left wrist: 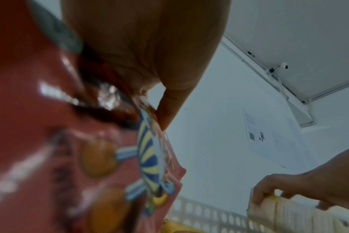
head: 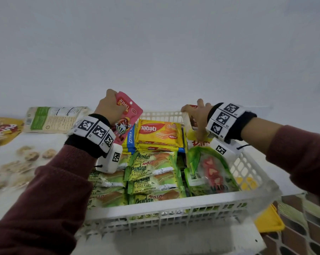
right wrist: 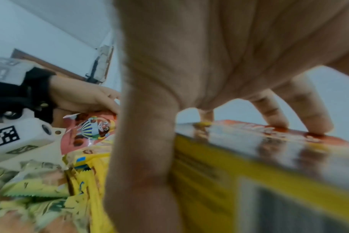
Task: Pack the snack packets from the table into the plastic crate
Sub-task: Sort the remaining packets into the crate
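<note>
The white plastic crate (head: 174, 210) stands in front of me, packed with yellow nabati wafer packets (head: 157, 133), green Pandan cake packets (head: 152, 172) and a green pouch (head: 209, 172). My left hand (head: 109, 105) grips a pink snack packet (head: 128, 115) by its top and holds it upright over the crate's far left corner; the same pink packet (left wrist: 50, 141) fills the left wrist view. My right hand (head: 196, 116) holds a yellow and red packet (right wrist: 249, 157) that stands on edge in the far right corner, with the thumb down its side and the fingers on its top edge.
On the table to the left of the crate lie a beige and green packet (head: 52, 119) and a yellow packet (head: 4, 129). A plain white wall is close behind. A yellow object (head: 269, 219) shows below the table's right edge.
</note>
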Motion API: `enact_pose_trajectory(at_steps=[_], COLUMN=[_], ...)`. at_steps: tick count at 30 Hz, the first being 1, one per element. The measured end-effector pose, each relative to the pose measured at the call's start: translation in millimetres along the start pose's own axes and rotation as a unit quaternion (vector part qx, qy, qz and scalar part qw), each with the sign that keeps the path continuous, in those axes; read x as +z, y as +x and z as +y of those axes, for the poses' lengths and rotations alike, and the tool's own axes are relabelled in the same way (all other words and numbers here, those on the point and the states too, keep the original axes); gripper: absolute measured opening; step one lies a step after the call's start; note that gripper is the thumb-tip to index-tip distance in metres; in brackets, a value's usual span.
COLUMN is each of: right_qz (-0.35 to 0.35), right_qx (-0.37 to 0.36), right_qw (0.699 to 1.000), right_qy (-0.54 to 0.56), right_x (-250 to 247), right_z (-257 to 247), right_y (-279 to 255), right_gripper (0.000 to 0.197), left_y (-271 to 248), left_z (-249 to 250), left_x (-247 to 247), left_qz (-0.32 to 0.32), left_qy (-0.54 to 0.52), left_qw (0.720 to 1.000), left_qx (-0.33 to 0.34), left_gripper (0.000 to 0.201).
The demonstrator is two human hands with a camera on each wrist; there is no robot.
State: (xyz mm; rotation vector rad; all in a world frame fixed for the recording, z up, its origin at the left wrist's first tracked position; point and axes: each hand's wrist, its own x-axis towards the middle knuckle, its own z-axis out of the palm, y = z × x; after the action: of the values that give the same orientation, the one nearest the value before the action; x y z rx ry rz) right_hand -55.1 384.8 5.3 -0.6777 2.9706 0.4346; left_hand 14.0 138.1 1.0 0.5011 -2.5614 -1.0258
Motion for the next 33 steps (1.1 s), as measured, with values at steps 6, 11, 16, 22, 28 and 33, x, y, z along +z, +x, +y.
enact_pose_trajectory(at_steps=[6,11,16,22,28,33], right_qz=[-0.071,-0.076,-0.043,-0.073,-0.089,-0.116], right_qx=[-0.089,-0.075,-0.08,-0.067,-0.023,-0.018], right_qw=[0.989,0.99,0.991,0.995,0.994,0.988], right_qy=[-0.092,-0.088,-0.101,-0.008,0.06,0.096], right_x=[3.1,-7.3,2.2,-25.1,-58.4,-53.0], right_z=[-14.3,-11.0,-6.5,17.5,69.1,78.7], right_y=[0.1,2.3,-3.0,10.9,9.8,9.4], right_gripper=[0.12,0.109,0.078,0.048,0.069,0.071], left_y=[-1.7,-6.5,-24.4,-65.6,-98.7,-112.3], left_z=[5.1,8.5,29.2,75.1,103.5,100.9], left_x=[1.4,3.9,7.4,6.2,70.6,118.3], left_qz=[-0.002,-0.019,-0.056,-0.152,-0.332,-0.476], left_qy=[-0.083,-0.156,-0.215,-0.284,-0.212,0.071], left_qw=[0.997,0.988,0.975,0.939,0.916,0.867], left_qx=[0.001,-0.004,0.018,0.12,0.08,0.129], left_gripper=[0.022,0.021,0.028,0.06,0.031,0.052])
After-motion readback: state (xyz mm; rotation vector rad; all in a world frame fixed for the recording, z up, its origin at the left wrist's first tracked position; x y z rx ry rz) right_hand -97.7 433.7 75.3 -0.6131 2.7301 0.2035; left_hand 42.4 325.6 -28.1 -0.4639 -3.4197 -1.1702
